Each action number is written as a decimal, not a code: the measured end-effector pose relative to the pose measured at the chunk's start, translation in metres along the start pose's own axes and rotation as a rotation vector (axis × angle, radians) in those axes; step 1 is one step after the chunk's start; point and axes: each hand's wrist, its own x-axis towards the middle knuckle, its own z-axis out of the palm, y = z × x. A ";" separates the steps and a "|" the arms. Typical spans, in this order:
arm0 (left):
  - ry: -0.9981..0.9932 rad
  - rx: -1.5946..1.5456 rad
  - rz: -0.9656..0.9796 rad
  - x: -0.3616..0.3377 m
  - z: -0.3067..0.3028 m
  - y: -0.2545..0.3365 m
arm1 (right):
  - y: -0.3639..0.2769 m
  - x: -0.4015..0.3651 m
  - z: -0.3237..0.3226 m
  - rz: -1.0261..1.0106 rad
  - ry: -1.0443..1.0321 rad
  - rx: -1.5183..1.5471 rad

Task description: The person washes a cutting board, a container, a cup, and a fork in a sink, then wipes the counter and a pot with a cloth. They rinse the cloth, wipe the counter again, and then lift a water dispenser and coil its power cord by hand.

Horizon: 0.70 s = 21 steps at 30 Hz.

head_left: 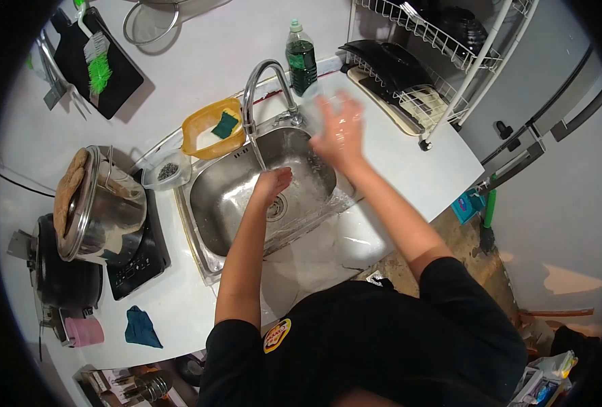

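Note:
My left hand [274,184] is over the sink basin [209,217], under the running water of the curved chrome faucet [248,102]. Its fingers are stretched out, and it holds nothing. Raised above the sink's right edge, my right hand [343,132] is wet and a little blurred, with its fingers spread. Close behind its fingertips shows a pale, see-through shape [312,95], too blurred to name. A bottle of dark green liquid [301,60] stands behind the faucet. Left of the faucet, a yellow basin [191,129] holds a green and yellow sponge [225,125].
A clear tub [179,178] with a steel scourer sits beside the sink. At left, a large steel pot [121,210] is on a black induction cooker [145,271]. A dark teal cloth [142,327] lies nearby. A white wire rack [460,98] with black dishes stands at right.

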 end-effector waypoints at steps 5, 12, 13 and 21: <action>-0.020 0.352 0.193 0.011 -0.016 0.002 | 0.131 0.028 -0.016 -0.103 0.406 -0.431; 0.126 0.871 0.607 -0.034 -0.011 0.021 | 0.185 0.068 -0.045 0.431 -0.112 -0.715; 0.130 0.852 0.626 -0.052 -0.017 0.026 | 0.191 0.076 -0.046 0.551 -0.131 -0.708; 0.261 0.748 0.260 -0.274 -0.139 0.065 | 0.195 0.081 -0.032 0.352 -0.060 -0.672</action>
